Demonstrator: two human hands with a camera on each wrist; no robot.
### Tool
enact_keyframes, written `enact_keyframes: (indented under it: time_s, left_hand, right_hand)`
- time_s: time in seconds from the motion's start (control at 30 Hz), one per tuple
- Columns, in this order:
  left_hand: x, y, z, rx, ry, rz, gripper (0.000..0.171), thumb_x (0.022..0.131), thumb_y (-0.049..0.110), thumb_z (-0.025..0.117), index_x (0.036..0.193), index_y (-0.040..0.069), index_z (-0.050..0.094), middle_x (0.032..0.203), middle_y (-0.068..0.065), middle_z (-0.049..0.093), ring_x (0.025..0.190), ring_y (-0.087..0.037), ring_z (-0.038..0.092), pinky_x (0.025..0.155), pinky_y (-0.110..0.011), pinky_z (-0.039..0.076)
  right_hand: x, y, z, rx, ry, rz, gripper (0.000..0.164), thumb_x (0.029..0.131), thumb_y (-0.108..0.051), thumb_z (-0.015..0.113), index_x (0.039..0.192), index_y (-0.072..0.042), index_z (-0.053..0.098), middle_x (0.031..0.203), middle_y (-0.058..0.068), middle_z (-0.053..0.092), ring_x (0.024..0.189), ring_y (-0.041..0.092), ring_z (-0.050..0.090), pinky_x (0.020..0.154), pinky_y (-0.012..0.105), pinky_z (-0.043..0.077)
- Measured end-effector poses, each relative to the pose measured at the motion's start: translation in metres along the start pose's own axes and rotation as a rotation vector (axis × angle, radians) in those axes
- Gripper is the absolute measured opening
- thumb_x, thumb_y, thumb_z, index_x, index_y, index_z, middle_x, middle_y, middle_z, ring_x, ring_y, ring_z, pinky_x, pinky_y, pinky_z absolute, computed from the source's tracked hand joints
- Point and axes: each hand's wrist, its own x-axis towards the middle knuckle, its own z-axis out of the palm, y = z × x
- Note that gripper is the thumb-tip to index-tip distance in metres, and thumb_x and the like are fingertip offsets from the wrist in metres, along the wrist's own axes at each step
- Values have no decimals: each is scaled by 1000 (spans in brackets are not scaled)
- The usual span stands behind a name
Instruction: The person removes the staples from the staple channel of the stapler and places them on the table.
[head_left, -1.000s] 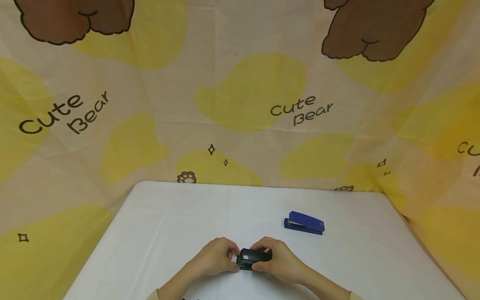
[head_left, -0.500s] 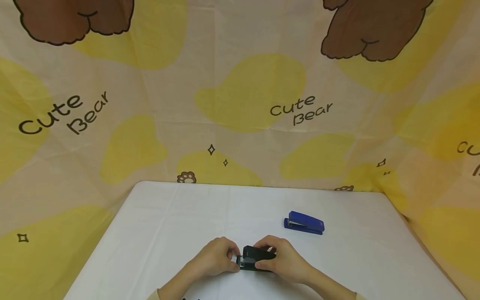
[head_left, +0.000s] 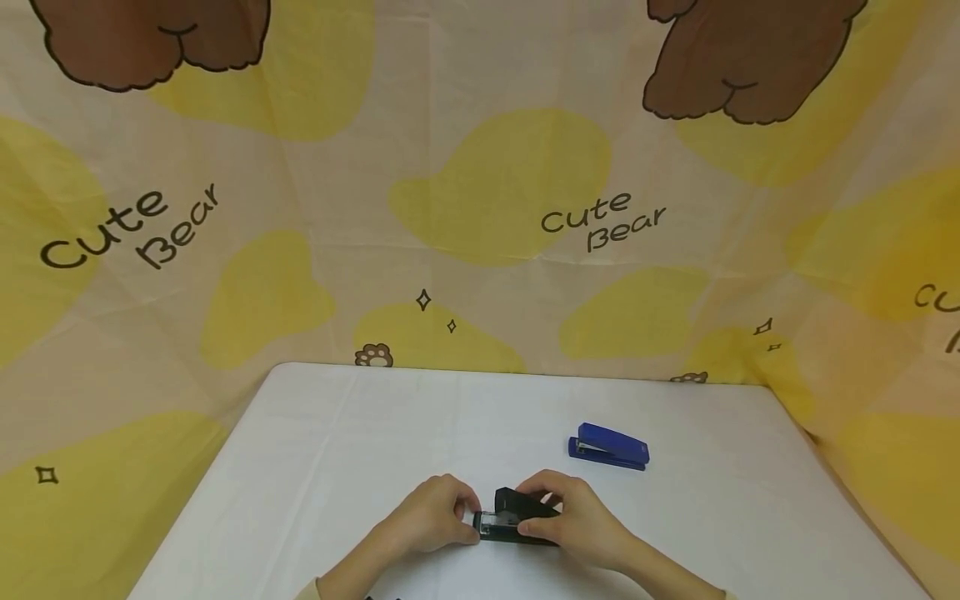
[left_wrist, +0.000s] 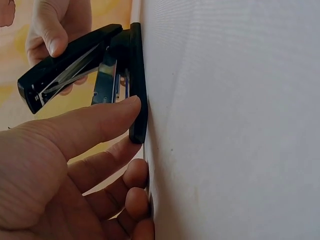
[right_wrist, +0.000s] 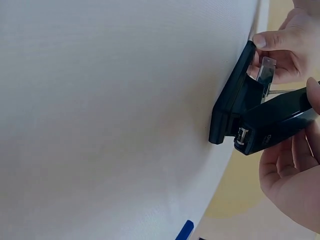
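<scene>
L hand (head_left: 435,512) grips the front end of the black stapler's base (left_wrist: 138,85) betw. thumb and fingers, its other fingertips low by the tabletop; R hand (head_left: 576,518) grasps the lifted top arm (left_wrist: 70,62), thumb one side, fingers the other; black stapler (head_left: 507,504) sits on the white table (head_left: 375,425) betw. the two hands, opened wide, base down, staple rail (left_wrist: 103,80) exposed and standing apart from the top arm.

Risks, my judgement: if R thumb slips off the smooth cover, the arm prob. snaps down, w/ L thumb near the front end and likely to get nipped; if R pulls too far back, the hinge end (right_wrist: 242,136) may strain or pop; if L eases off the base, the whole thing could tip or skid twd R; thin rod (right_wrist: 282,91) betw. rail and arm looks easy to bend if twisted sideways; any loose staples might spill, tho can't tell if it's loaded.

Farther out, blue stapler (head_left: 609,447) lies beyond R hand, well apart, so a knock seems unlikely; patterned cloth (head_left: 480,192) hangs behind, no snag risk I'd guess.
</scene>
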Motion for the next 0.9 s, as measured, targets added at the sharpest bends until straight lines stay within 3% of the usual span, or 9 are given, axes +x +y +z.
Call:
enact_keyframes:
  time_s: [0.63, 0.9]
  left_hand:
    - [-2, 1, 1, 13, 2, -15, 26, 73, 11, 90, 96, 8, 79, 64, 5, 52, 58, -10, 45, 56, -28, 35]
    - [-4, 2, 1, 29, 11, -11, 27, 74, 11, 90, 99, 6, 79, 65, 5, 52, 60, -10, 45, 57, -28, 35]
  right_hand:
    - [-15, 0, -12, 11, 62, -27, 33, 89, -21, 85, 118, -14, 71, 114, -4, 73, 101, 12, 64, 89, 33, 52]
    - [-18, 1, -16, 12, 69, 16, 34, 89, -21, 85, 119, -12, 70, 116, -3, 73, 105, 14, 63, 89, 31, 51]
